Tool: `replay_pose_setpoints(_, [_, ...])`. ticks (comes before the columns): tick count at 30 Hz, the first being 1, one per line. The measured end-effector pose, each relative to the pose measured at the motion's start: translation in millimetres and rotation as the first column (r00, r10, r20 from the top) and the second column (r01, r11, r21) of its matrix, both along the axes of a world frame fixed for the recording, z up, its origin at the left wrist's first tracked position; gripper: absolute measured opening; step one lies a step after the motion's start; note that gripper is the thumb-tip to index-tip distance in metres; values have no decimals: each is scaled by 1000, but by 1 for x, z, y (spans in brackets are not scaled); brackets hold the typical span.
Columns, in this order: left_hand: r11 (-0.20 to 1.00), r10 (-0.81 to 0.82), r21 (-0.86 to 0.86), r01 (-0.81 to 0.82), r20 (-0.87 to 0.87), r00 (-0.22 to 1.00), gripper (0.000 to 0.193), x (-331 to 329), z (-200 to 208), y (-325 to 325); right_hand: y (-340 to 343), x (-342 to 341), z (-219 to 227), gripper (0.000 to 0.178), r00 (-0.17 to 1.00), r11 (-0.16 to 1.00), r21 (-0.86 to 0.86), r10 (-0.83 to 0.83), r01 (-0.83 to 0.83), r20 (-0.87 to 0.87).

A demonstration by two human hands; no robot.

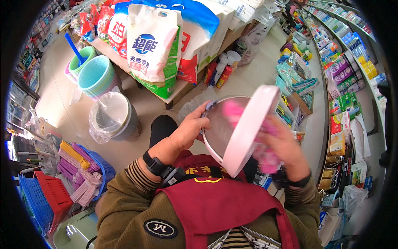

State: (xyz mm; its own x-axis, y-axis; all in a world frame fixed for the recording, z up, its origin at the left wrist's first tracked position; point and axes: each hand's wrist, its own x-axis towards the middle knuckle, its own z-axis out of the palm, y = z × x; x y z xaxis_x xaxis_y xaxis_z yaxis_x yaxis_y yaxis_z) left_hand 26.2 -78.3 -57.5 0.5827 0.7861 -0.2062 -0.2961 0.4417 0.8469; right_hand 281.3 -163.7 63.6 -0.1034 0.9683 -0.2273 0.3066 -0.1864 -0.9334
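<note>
In front of my lap is a round, hollow, pale pink and white thing [250, 135] with a broad band; its exact kind I cannot make out. My left hand [185, 132] is closed on the left side of its rim, thumb and fingers pinching the edge near a small grey-blue part. At its right side my right hand [286, 143], slightly smeared by motion, is closed around a bright pink cloth [265, 159]. Some of the same pink also shows inside the ring. The fingertips of my right hand are partly hidden by the cloth.
Ahead, bagged detergent [154, 50] stands on a low table [178, 97]. Stacked teal buckets [96, 76] and a plastic-wrapped bin [111, 118] are on the floor at left. Baskets of hangers [105, 166] sit lower left. Stocked shelves [346, 79] line the right.
</note>
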Motion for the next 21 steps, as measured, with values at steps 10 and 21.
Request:
replay_pose_setpoints(10, [972,-147,149,181,-216,965,84,-13,30,-11,31,-74,-57,44,821,588,673,-28,-448,571])
replay_pose_setpoints(21, [951,-222,162,265,-243,944,90,-21,35,-10,68,-64,-55,19,746,801,587,-320,-116,584])
